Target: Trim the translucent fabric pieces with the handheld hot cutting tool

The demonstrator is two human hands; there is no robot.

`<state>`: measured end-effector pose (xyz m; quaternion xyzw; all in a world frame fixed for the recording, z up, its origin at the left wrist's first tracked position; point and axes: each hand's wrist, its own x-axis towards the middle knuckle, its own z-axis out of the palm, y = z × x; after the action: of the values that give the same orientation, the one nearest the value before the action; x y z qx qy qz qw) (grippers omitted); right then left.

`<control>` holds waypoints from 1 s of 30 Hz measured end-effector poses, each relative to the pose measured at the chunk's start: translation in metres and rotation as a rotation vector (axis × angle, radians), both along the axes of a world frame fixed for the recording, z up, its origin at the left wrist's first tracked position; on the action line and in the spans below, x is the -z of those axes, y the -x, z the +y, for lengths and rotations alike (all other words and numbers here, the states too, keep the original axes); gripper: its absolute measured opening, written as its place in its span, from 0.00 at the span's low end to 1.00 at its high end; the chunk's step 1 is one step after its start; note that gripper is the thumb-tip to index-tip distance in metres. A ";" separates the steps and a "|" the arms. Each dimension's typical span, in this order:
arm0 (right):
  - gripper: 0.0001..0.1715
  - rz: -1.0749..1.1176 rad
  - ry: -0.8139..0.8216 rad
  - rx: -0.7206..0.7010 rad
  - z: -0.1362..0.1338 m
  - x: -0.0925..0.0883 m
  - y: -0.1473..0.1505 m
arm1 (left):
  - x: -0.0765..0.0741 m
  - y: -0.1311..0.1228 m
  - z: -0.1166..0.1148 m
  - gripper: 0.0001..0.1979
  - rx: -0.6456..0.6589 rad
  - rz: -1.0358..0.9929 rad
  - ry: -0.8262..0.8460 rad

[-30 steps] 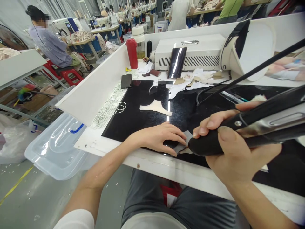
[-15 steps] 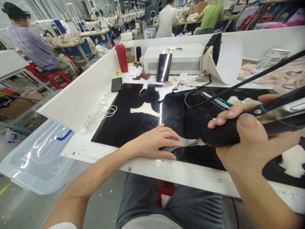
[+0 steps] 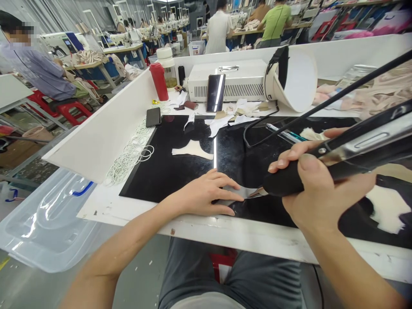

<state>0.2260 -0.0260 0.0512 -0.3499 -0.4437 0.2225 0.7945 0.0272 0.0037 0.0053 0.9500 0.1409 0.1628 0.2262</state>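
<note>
My left hand [image 3: 210, 194] lies palm down with its fingers spread, pressing a thin grey piece [image 3: 244, 191] onto the black mat [image 3: 161, 171]. In my right hand [image 3: 317, 193] is a black-handled tool [image 3: 360, 159] with a metal strip and a dark cable [image 3: 341, 94]. The tool's narrow metal tip rests at the right end of the grey piece, just beside my left fingertips. A cream fabric cutout [image 3: 193, 149] lies flat beyond my left hand. Another cream piece [image 3: 388, 208] is on the mat at the right.
At the back stand a white vented box [image 3: 225, 77], a phone [image 3: 215, 92], a red cup [image 3: 159, 81] and a white cone [image 3: 298, 79]. White cords [image 3: 128, 159] heap at the left. Pens [image 3: 285, 133] and paper scraps [image 3: 222, 122] lie behind. People sit at other tables.
The view has shifted slightly. My right hand and the tool have come a little left toward my left hand, which stays on the grey piece.
</note>
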 end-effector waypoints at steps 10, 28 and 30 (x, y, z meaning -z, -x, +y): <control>0.25 0.020 -0.048 0.058 0.002 -0.003 -0.012 | 0.000 0.001 0.000 0.17 -0.011 -0.003 -0.010; 0.23 -0.024 0.002 0.081 0.001 -0.003 -0.013 | -0.001 0.002 0.000 0.17 -0.005 -0.018 0.024; 0.23 -0.023 -0.011 0.085 0.002 -0.004 -0.015 | -0.002 0.002 0.000 0.17 -0.006 -0.017 0.033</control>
<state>0.2414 -0.0242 0.0554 -0.3667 -0.4385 0.1820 0.8001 0.0256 0.0040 0.0072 0.9443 0.1443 0.1690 0.2427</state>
